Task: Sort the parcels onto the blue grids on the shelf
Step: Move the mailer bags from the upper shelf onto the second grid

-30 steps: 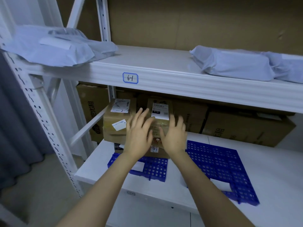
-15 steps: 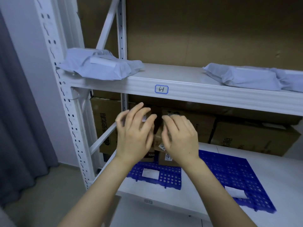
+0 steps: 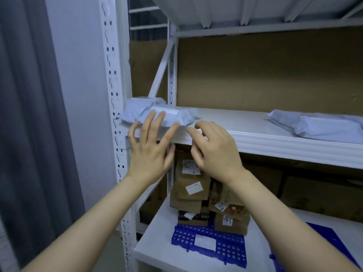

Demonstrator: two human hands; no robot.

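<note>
A grey plastic parcel [image 3: 172,114] lies at the left end of the upper shelf [image 3: 255,134], with another grey bag behind it. My left hand [image 3: 149,152] is raised in front of it, fingers spread, fingertips near its front edge and holding nothing. My right hand [image 3: 214,152] hovers just right of it at the shelf's front edge, fingers half curled and empty. Stacked brown cardboard parcels [image 3: 191,185] stand on a blue grid [image 3: 210,242] on the lower shelf. A second blue grid [image 3: 334,244] shows at the lower right.
More grey plastic parcels [image 3: 322,125] lie at the right of the upper shelf. Large cardboard boxes [image 3: 318,195] line the back of the lower shelf. The white perforated upright [image 3: 115,122] stands left of my hands, with a grey curtain [image 3: 29,134] beyond.
Both hands rose from the brown parcels on the lower shelf to the front of the upper shelf. My view tilted up and moved left, closer to the grey parcel.
</note>
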